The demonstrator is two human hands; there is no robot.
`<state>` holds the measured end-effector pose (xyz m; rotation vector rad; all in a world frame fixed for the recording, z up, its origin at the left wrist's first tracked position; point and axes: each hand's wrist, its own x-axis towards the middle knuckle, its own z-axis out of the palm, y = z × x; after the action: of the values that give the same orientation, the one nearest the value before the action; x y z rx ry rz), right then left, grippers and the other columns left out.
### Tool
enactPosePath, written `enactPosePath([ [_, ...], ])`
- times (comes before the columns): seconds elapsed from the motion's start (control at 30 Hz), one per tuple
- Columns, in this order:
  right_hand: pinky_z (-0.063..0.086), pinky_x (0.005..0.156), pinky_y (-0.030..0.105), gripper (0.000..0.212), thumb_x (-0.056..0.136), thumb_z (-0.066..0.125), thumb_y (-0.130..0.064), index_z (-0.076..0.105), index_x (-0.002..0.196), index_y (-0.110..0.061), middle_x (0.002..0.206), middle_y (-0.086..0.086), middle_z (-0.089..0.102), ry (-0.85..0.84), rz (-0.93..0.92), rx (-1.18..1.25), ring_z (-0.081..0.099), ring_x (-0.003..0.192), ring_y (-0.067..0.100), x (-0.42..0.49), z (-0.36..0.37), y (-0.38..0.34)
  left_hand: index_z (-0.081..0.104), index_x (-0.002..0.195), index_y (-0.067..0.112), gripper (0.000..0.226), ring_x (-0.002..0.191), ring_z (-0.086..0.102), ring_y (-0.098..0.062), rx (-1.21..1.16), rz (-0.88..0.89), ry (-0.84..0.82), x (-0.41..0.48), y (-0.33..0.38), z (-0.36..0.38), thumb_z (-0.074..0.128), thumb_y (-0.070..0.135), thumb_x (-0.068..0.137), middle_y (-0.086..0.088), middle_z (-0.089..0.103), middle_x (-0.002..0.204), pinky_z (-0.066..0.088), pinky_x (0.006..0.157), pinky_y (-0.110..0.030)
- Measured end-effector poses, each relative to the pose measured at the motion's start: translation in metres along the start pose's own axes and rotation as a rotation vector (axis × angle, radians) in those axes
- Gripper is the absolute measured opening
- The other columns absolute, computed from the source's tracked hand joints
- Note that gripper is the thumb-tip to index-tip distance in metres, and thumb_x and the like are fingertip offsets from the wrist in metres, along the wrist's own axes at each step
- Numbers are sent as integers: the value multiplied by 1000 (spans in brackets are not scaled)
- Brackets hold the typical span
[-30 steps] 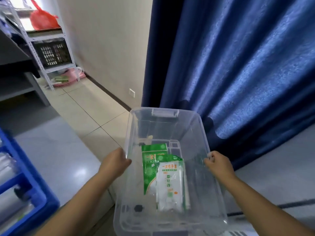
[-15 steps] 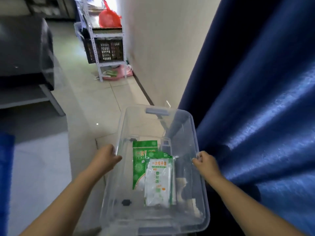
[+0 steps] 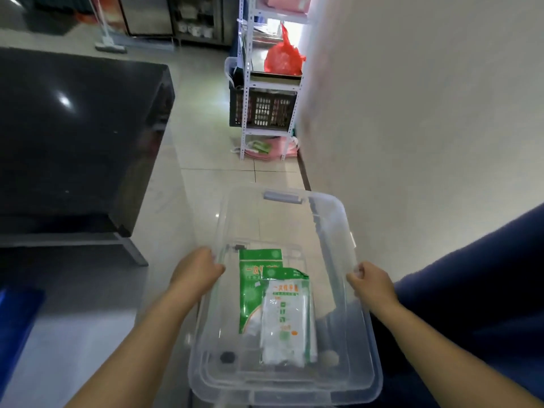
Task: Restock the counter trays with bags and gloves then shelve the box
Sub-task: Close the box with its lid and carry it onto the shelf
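I carry a clear plastic box (image 3: 338, 219) in front of me, above the tiled floor. My left hand (image 3: 197, 267) grips its left rim and my right hand (image 3: 369, 282) grips its right rim. Inside lie two flat packets: a green one (image 3: 253, 278) and, partly on top of it, a white and green glove packet (image 3: 287, 322). A white metal shelf rack (image 3: 265, 83) stands ahead against the wall.
The rack holds a red plastic bag (image 3: 284, 57) and a dark slatted crate (image 3: 265, 111); pink items lie under it. A black counter (image 3: 76, 134) is at left, a blue curtain (image 3: 477, 304) at right, a blue tray edge (image 3: 14, 316) at far left. Tiled aisle runs ahead.
The view has swung left, away from the blue curtain and toward the shelf rack, which now sits straight ahead and nearer. Both hands keep the same hold on the box.
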<state>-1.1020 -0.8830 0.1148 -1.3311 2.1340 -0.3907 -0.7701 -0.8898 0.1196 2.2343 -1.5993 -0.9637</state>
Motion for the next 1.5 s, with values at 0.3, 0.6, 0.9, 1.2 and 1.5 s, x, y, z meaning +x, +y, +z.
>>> enactPosePath([
  [0.3,53,72,40,10,79,57,-18,56,75,-9,79,17,66,-32,-66,-44,63,78,34,164,-25,-62,56,100,6,26,91,64,-32,-62,-78,35,130,66,-13,61,22,81,-17,65,104,45,74,-30],
  [0.6,48,66,30,10,82,59,-15,51,76,-14,75,10,63,-193,-243,-92,67,72,29,353,-61,-141,56,105,5,28,95,63,-31,-110,-207,139,255,155,-27,58,21,83,-17,64,108,42,70,-29],
  [0.9,35,57,27,18,81,63,-16,49,92,-16,72,-1,54,-285,-437,-231,55,74,24,495,-54,-259,56,108,8,30,90,64,-31,-175,-332,284,368,187,-65,59,24,83,-16,66,102,48,75,-32],
  [1.2,41,63,26,27,78,66,-22,58,101,-11,87,12,69,-312,-450,-253,65,83,28,618,-2,-405,55,106,8,27,90,66,-33,-261,-366,281,531,165,-144,60,21,82,-19,68,100,53,81,-36],
  [1.5,40,51,24,11,80,64,-13,56,86,-16,70,4,61,-341,-496,-168,61,67,23,706,38,-541,55,106,9,25,92,65,-34,-290,-410,301,684,156,-231,59,20,84,-18,66,102,51,81,-36],
])
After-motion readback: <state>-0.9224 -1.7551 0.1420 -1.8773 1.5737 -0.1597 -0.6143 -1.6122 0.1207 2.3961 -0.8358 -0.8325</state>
